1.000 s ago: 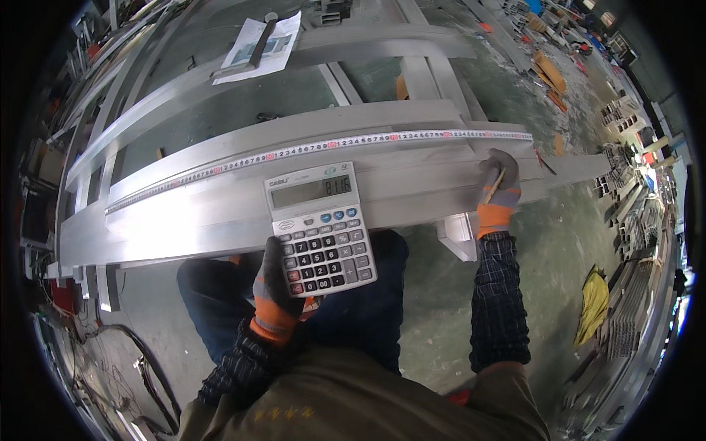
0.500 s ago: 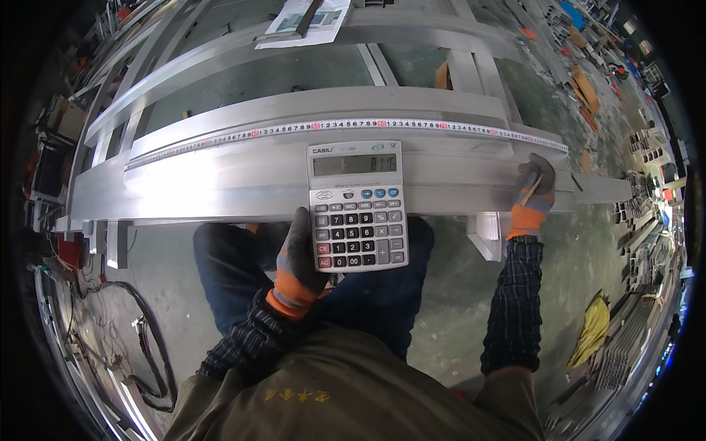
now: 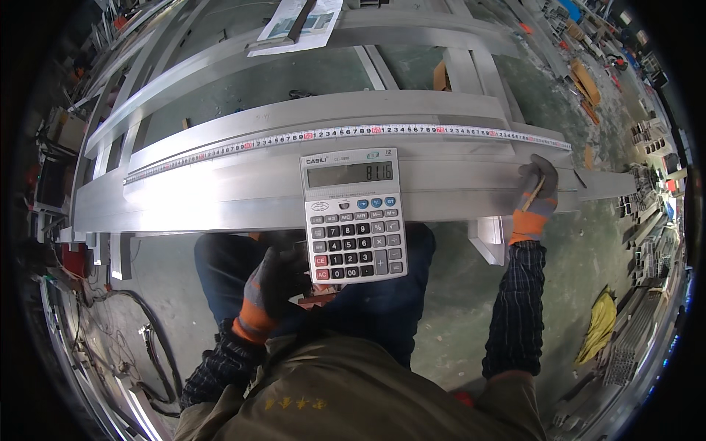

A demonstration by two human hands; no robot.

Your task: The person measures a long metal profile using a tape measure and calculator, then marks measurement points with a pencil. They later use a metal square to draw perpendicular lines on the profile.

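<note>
My left hand (image 3: 273,285), in a grey and orange glove, is beside the lower left corner of a white desk calculator (image 3: 357,213). Its fingers are dark and partly hidden, so I cannot tell whether they touch the calculator. The calculator lies tilted over the near edge of a long aluminium profile (image 3: 257,198), its display lit with digits. Farther right, my gloved right hand (image 3: 539,187) is closed around a thin pencil (image 3: 534,194), resting by the profile's right end. A white tape measure (image 3: 412,130) stretches lengthwise along the metal, beyond the calculator.
A printed sheet (image 3: 309,33) with a dark metal strip on it lies on the far bars. Metal offcuts (image 3: 647,140) are piled at the right. Yellow cloth (image 3: 597,327) lies on the floor, and black cables (image 3: 151,323) trail at lower left.
My left hand has slid down and left from the calculator's side. The calculator has shifted slightly left and down in view. The digits now show a decimal point. My right hand keeps the pencil.
</note>
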